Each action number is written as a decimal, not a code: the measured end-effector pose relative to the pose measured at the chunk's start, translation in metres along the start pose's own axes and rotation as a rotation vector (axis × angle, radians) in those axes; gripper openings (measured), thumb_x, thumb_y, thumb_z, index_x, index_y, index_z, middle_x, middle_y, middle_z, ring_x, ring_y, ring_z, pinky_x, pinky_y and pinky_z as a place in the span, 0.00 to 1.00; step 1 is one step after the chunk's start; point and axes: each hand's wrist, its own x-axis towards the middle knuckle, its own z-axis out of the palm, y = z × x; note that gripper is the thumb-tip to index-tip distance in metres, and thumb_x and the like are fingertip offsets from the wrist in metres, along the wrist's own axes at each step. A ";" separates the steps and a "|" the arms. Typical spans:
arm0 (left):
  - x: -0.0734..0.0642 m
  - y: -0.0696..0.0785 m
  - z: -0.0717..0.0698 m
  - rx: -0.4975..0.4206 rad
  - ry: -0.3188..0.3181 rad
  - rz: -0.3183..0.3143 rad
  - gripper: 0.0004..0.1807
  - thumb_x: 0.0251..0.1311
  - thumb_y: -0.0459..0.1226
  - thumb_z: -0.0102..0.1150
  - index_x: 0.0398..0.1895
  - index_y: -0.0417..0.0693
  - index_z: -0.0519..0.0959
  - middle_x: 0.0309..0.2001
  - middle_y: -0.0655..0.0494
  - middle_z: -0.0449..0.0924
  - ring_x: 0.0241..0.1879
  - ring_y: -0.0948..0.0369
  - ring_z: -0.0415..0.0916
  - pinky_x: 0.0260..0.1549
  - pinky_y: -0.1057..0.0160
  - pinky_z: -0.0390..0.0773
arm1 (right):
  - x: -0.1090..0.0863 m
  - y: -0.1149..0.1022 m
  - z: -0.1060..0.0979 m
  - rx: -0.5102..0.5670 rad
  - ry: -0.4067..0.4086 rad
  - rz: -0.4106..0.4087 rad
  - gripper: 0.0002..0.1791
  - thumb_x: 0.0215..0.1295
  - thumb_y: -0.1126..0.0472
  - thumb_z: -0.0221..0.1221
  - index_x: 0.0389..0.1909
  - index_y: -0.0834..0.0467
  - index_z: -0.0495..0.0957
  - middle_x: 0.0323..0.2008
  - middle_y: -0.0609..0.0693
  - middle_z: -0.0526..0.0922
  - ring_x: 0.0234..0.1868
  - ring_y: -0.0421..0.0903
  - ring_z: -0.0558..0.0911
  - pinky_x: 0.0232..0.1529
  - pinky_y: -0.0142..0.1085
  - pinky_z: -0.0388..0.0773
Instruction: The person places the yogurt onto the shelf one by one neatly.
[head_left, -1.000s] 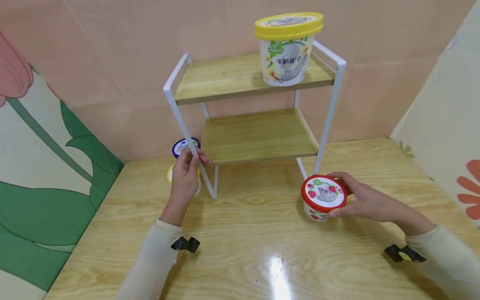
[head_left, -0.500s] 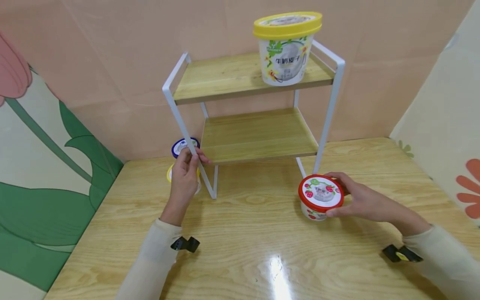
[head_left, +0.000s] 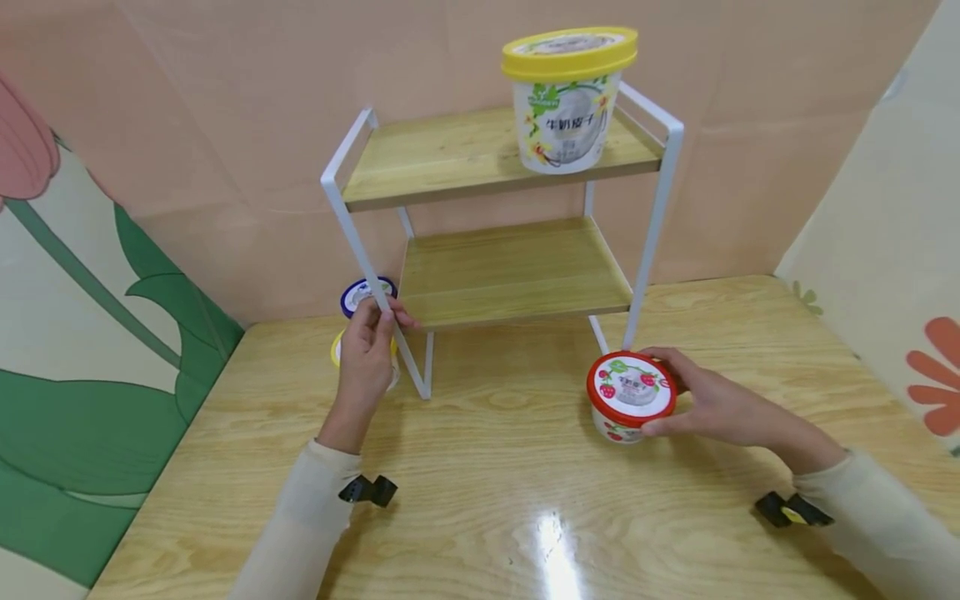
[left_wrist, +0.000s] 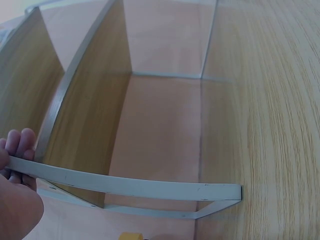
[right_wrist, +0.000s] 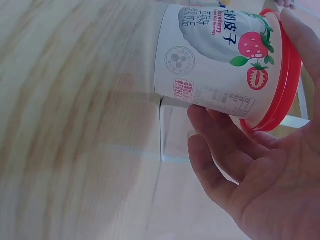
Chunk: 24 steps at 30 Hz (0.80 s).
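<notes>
My left hand (head_left: 363,354) grips the front left post of a two-tier rack (head_left: 517,275) with white metal frame and wooden boards. In the left wrist view its fingers (left_wrist: 21,142) curl round the white bar (left_wrist: 125,185). My right hand (head_left: 723,407) holds a small tub with a red lid (head_left: 632,387) from its right side, thumb at the front of the lid. Strawberries and "Strawberry" lettering show on the white tub (right_wrist: 215,65) in the right wrist view. It is upright, close to the rack's front right foot.
A larger yellow-lidded tub (head_left: 566,117) stands on the top board's right part, by its front edge. A blue-lidded tub (head_left: 360,292) and a yellow-lidded one (head_left: 337,348) are partly hidden behind the left post and hand. Walls border the wooden table (head_left: 465,500) at back and sides.
My right hand has shifted slightly left with the red-lidded tub, toward the rack's front. My left hand keeps its grip on the post. The whole head view has shifted a little.
</notes>
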 end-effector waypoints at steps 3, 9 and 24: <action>0.000 0.000 0.000 0.002 0.000 0.010 0.10 0.76 0.28 0.39 0.48 0.28 0.69 0.36 0.61 0.77 0.38 0.66 0.80 0.51 0.67 0.82 | 0.000 0.000 0.002 -0.005 -0.001 -0.003 0.49 0.51 0.53 0.76 0.71 0.51 0.59 0.54 0.49 0.79 0.51 0.29 0.76 0.49 0.27 0.77; 0.000 0.000 -0.001 0.008 -0.002 0.028 0.09 0.76 0.29 0.40 0.47 0.30 0.69 0.35 0.60 0.78 0.38 0.66 0.80 0.49 0.68 0.82 | 0.002 0.000 0.005 -0.005 -0.013 0.011 0.49 0.52 0.51 0.75 0.71 0.51 0.58 0.55 0.50 0.79 0.51 0.30 0.76 0.48 0.30 0.79; -0.001 0.000 0.000 0.002 -0.002 0.025 0.09 0.76 0.28 0.39 0.48 0.28 0.69 0.36 0.60 0.77 0.38 0.66 0.80 0.50 0.68 0.82 | 0.003 -0.005 0.009 -0.018 -0.022 0.047 0.51 0.53 0.49 0.74 0.73 0.52 0.55 0.56 0.51 0.78 0.52 0.33 0.75 0.48 0.32 0.80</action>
